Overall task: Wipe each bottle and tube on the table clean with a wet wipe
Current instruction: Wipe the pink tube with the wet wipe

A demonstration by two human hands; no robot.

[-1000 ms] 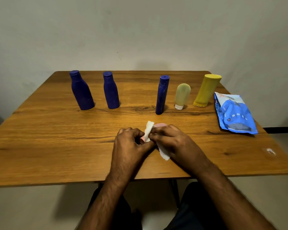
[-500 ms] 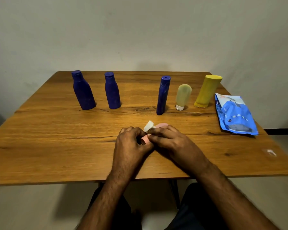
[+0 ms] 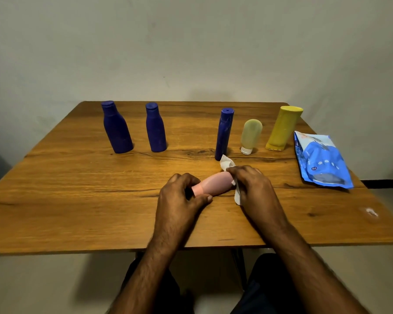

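Observation:
A pink tube [image 3: 214, 184] lies on its side just above the wooden table [image 3: 77, 200], held between both hands. My left hand [image 3: 182, 196] grips its cap end. My right hand [image 3: 252, 189] holds a white wet wipe [image 3: 227, 164] wrapped round the tube's far end. Behind stand two wide dark blue bottles [image 3: 116, 128] [image 3: 155, 128], a slim dark blue bottle [image 3: 224, 133], a pale green tube [image 3: 250, 135] on its white cap, and a yellow tube [image 3: 283, 128] leaning slightly.
A blue pack of wet wipes [image 3: 320, 162] lies flat near the table's right edge. A small white speck [image 3: 371, 211] sits at the front right. The wall stands close behind the table. My knees show below the front edge.
My hands have drawn apart: the right hand slid the wipe rightward along the pink tube, uncovering its body. The left hand stays on the cap end.

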